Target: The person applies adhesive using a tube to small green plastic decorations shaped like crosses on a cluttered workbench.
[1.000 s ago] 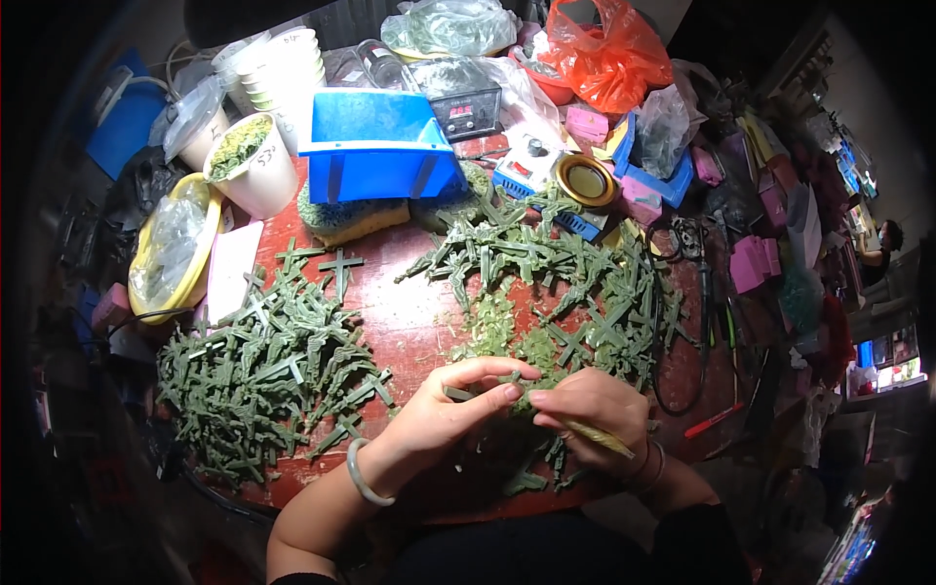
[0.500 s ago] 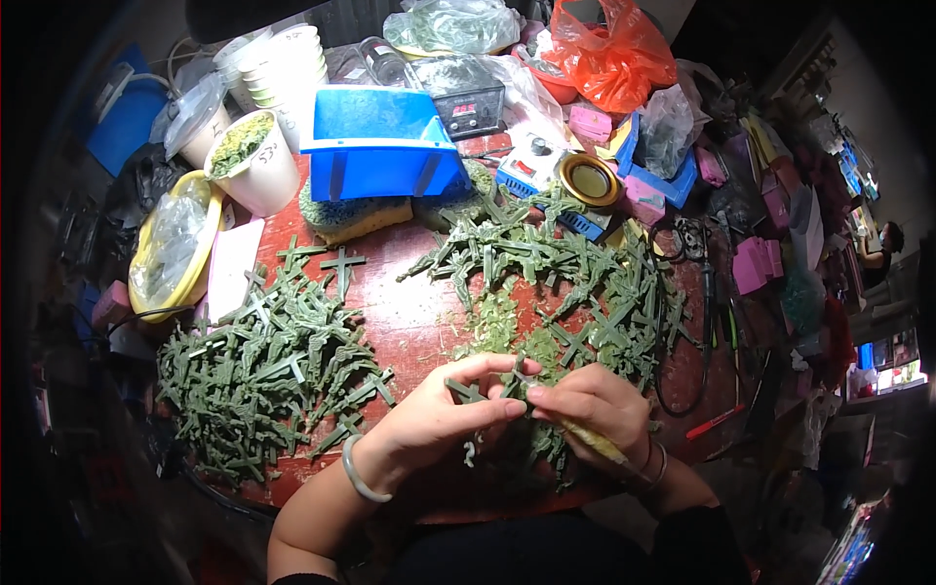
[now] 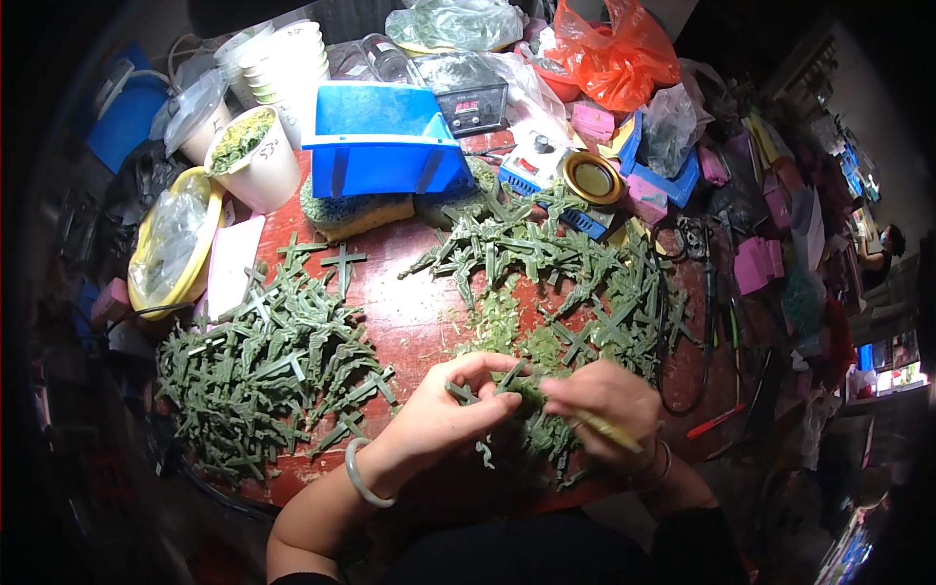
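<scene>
My left hand [image 3: 444,402] pinches a small dark green crucifix [image 3: 461,394], probably wax, between thumb and fingers; parts of it are hidden. Close against it on the right, my right hand [image 3: 612,398] grips a slim tool with a yellowish handle [image 3: 609,431]. That hand is slightly smeared by motion, and the tool's tip does not show clearly. Beyond and beneath my hands lie pale green shavings [image 3: 497,317]. A large pile of green crucifixes [image 3: 263,375] lies to the left, and a looser group of similar crucifixes [image 3: 536,249] spreads at the far right.
A blue bin [image 3: 385,166] rests on sponges [image 3: 366,216] at the back of the red table [image 3: 409,322]. Left of it stand a white bucket [image 3: 255,161] and a yellow-rimmed basin [image 3: 213,234]. A brown round dish [image 3: 592,179], a cable and a red pen [image 3: 715,421] lie right.
My right hand has shifted slightly right and away from the crucifix, with the tool still in it. My left hand has tilted the crucifix a little and otherwise stays in place.
</scene>
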